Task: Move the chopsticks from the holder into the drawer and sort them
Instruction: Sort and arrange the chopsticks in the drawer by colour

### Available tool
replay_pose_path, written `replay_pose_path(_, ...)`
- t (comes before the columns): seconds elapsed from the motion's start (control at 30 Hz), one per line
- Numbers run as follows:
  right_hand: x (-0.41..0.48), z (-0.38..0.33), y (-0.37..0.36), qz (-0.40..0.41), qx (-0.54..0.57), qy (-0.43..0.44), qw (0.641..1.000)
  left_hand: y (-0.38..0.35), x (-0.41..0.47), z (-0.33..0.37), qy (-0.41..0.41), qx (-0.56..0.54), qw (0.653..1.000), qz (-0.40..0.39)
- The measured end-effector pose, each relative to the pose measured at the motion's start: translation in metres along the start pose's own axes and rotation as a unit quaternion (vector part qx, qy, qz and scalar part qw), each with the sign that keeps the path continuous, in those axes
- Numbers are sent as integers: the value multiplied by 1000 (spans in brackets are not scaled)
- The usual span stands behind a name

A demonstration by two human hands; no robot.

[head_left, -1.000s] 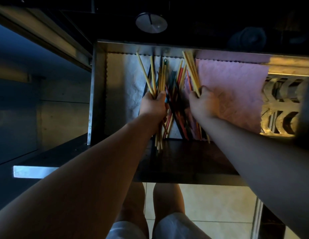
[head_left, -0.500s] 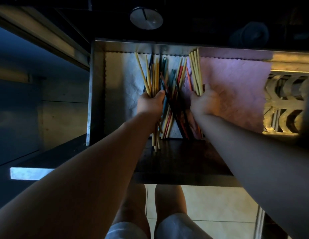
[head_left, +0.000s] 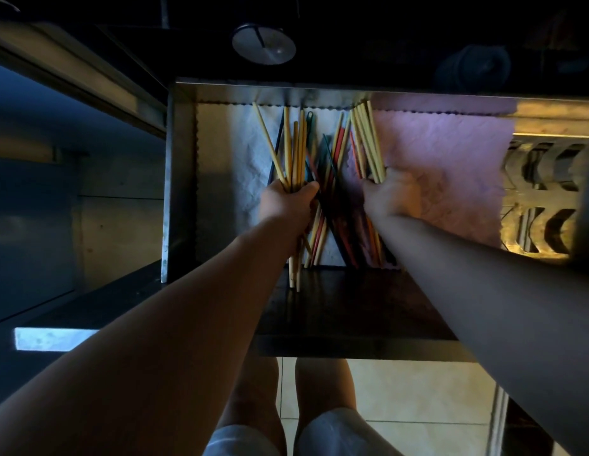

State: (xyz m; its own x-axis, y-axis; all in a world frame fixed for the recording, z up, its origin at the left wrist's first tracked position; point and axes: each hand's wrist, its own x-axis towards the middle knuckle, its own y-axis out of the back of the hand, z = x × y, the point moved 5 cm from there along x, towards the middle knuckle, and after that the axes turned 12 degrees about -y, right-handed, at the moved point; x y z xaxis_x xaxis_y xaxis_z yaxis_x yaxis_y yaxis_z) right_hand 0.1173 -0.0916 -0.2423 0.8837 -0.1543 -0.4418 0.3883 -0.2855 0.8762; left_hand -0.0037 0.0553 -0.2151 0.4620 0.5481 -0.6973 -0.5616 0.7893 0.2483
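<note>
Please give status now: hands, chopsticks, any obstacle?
Left hand grips pale chopsticks; right hand grips a second pale bundle. Coloured chopsticks lie crossed between them in the drawer. No obstacle seen.

A home kitchen: chopsticks (head_left: 322, 179) in a steel drawer (head_left: 174, 179); tiled floor (head_left: 418, 386).

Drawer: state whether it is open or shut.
Open. The drawer is pulled out, its lined inside exposed; the left hand and right hand each hold a bundle of chopsticks in it.
</note>
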Motion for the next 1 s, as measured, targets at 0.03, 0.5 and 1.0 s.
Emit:
replay_pose_path(0.03,-1,-1,-2,-5,-1,3,1000,0,2,0,-1,9,1000,7)
replay_pose_path(0.5,-5,7,13,-33,162,-7,986,-13,11,-18,20,162,986,31)
replay_pose_path(1.0,-14,6,22,-142,283,-17,948,-37,13,-25,6,192,979,65)
